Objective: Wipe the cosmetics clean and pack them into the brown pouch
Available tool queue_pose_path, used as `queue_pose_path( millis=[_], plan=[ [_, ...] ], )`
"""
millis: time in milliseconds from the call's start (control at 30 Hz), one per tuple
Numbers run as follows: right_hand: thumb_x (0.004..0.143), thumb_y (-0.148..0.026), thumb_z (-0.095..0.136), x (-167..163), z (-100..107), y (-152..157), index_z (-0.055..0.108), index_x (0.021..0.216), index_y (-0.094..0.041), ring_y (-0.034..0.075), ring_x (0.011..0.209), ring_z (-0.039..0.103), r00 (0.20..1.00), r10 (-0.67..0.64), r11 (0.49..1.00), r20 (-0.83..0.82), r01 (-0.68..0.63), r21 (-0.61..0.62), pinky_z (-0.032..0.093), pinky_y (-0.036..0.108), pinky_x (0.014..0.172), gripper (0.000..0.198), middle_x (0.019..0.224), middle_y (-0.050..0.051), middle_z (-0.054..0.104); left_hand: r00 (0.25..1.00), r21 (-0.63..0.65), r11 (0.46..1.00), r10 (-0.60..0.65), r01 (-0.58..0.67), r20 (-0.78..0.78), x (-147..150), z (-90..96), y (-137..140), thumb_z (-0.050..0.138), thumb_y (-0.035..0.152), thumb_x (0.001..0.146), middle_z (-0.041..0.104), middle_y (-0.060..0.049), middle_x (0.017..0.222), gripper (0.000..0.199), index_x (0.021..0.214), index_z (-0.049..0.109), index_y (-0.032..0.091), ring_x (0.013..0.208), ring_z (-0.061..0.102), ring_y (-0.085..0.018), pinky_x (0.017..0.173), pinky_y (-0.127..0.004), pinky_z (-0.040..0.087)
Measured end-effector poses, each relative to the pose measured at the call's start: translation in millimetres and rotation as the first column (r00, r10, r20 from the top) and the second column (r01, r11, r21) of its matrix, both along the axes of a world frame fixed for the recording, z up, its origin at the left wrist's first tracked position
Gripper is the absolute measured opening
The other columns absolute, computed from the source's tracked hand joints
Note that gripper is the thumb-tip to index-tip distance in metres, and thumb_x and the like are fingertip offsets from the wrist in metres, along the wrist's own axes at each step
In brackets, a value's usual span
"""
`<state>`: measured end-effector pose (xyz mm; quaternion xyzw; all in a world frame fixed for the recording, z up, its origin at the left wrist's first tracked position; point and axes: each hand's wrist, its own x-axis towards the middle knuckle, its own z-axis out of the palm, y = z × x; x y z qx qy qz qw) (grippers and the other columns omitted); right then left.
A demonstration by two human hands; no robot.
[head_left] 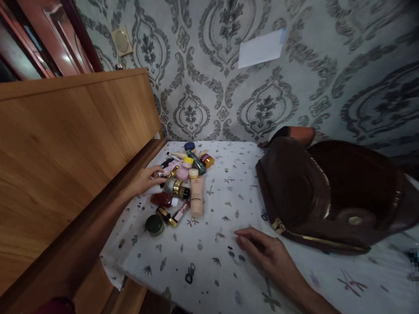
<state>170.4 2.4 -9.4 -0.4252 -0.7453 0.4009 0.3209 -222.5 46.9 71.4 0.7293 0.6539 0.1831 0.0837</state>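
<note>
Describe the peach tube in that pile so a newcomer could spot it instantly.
Start at the wooden headboard on the left; the cosmetics pile lies beside it on the patterned sheet, where the left hand reaches in. The peach tube lies at the pile's right edge, cap pointing away. It is the longest item there, plain and pale among smaller dark and gold-trimmed bottles.

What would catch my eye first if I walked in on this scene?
Probably the jumble of small cosmetics bottles heaped on the patterned white sheet beside the wooden headboard, with the left hand reaching into the pile. Next, the big brown handbag lying open on the right, gold trim along its edge. The right hand rests flat on the sheet just in front of the bag.
</note>
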Motion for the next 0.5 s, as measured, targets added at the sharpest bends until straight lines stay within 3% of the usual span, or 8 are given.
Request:
queue_pose_path(
  millis=[67,167,367,500],
  plan=[
    [0.085,-0.049,0.054,-6,6,-1,0.072,0.086,-0.019,0.019,0.064,0.065,0.999,0.030,0.999,-0.012,-0.030,-0.026,0.052,0.028,0.059,0.035,0.071,0.004,0.071,0.985,-0.068,0.997,-0.056,0.045,-0.165,17,-0.4,0,0.069,0.048,0.078,0.067,-0.004,0.106,0.047,0.120,0.065,0.028,0.095,0.063,-0.023,0.081,-0.029,0.045],
    [0.085,-0.047,0.054,-19,15,-2,0.071,0.085,-0.019,0.019,0.065,0.065,0.996,0.070,0.995,-0.057,-0.074,-0.064,0.052,0.027,0.058,0.032,0.073,0.004,0.072,0.922,-0.172,0.983,-0.118,0.058,-0.369,42,3.2,11,0.076,0.041,0.073,0.060,-0.008,0.123,0.054,0.125,0.062,0.031,0.111,0.058,-0.031,0.091,-0.036,0.043],
    [0.085,-0.042,0.052,-41,20,-6,0.070,0.088,-0.018,0.018,0.067,0.065,0.988,0.086,0.994,-0.128,-0.094,-0.057,0.051,0.028,0.060,0.031,0.072,0.004,0.071,0.836,-0.298,0.952,-0.213,0.063,-0.505,73,2.0,40,0.083,0.031,0.058,0.061,-0.010,0.115,0.042,0.097,0.071,0.022,0.105,0.060,-0.033,0.089,-0.041,0.045],
    [0.086,-0.042,0.051,-41,18,-13,0.070,0.090,-0.018,0.018,0.069,0.065,0.981,0.079,0.991,-0.179,-0.097,-0.096,0.051,0.028,0.062,0.031,0.073,0.004,0.070,0.836,-0.290,0.952,-0.233,0.093,-0.496,67,7.9,39,0.080,0.034,0.058,0.061,-0.009,0.113,0.045,0.100,0.070,0.022,0.102,0.061,-0.031,0.084,-0.037,0.047]
  ],
)
